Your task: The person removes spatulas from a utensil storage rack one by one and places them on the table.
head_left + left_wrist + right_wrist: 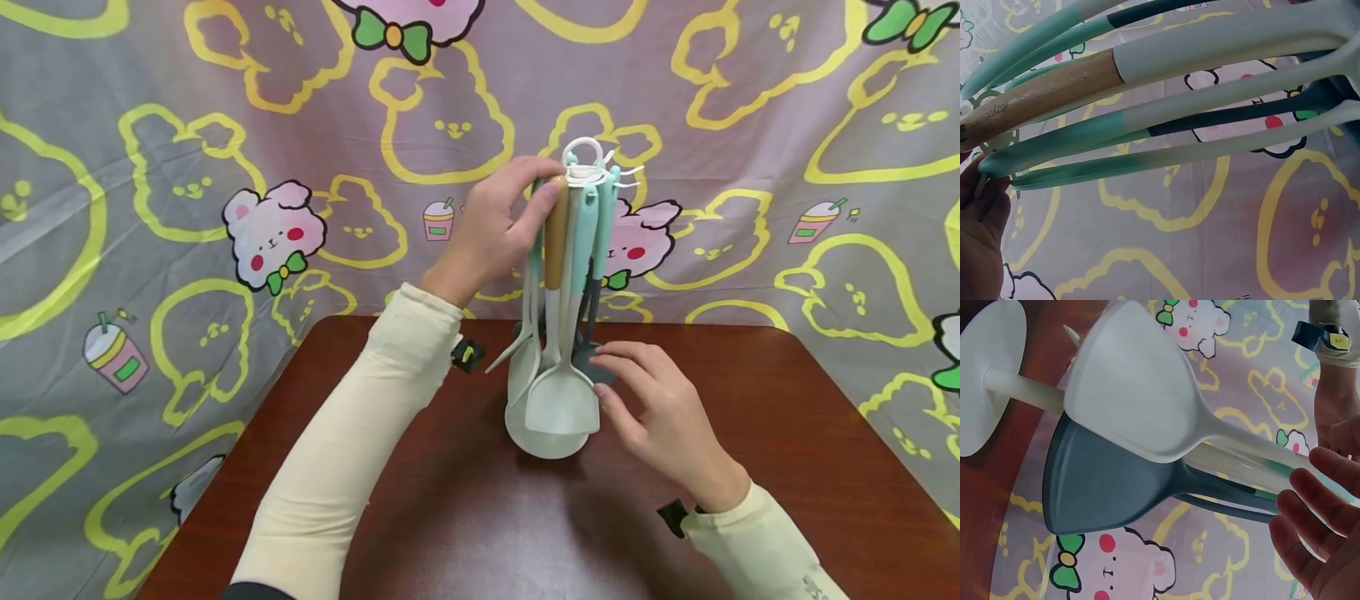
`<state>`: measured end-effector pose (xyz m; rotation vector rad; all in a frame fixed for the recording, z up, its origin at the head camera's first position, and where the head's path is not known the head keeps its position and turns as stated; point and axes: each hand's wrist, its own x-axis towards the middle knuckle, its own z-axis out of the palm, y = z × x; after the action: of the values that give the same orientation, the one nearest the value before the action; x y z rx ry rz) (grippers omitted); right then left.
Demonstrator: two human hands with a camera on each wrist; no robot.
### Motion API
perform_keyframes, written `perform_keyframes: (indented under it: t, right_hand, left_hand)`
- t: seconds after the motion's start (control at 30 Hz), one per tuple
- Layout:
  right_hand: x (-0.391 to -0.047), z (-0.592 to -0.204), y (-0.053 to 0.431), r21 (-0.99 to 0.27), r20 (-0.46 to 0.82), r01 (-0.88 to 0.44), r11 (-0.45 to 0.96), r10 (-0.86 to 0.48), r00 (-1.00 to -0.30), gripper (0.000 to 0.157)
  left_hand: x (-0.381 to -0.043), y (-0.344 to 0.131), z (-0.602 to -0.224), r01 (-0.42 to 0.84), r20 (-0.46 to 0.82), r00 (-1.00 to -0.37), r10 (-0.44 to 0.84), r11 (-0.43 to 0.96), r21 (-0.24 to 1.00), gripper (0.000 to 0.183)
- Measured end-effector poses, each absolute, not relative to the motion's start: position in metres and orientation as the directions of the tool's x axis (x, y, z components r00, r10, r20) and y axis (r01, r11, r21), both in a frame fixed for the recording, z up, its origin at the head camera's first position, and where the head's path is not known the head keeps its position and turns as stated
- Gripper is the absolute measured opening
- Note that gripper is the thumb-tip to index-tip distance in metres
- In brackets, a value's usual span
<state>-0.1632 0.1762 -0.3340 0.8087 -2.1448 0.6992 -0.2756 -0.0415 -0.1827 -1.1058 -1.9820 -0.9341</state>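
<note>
A white rotating utensil rack stands on the table, hung with several kitchen utensils. My left hand is at its top, thumb and fingers pinching the upper end of a wooden-handled utensil. That utensil has a pale neck, and its head is partly hidden by the others. In front hangs a white spatula with a mint handle. My right hand is beside its blade, fingers spread and loosely bent, holding nothing. A dark grey spatula hangs next to the white one in the right wrist view.
The rack's round white base sits on the dark brown wooden table. Close behind the table hangs a grey cloth with cartoon prints. White hooks stick out on the rack's right side.
</note>
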Motion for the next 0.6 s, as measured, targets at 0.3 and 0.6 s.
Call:
perform_keyframes:
  t: [0.3,0.6]
  right_hand:
    - [-0.1617,-0.3355,0.1763,-0.231,0.770,-0.711,0.664,-0.322,-0.551,0.032]
    - [-0.1609,-0.3346,0.1749,-0.224,0.769,-0.711,0.666,-0.327,-0.549,0.034]
  left_hand:
    - [-0.2817,-0.0425,-0.1848,0.894,0.821,-0.423,0.384,0.327,0.307,0.026]
    - [-0.2832,-0.0431,-0.1760,0.850,0.769,-0.513,0.380,0.348,0.395,0.024]
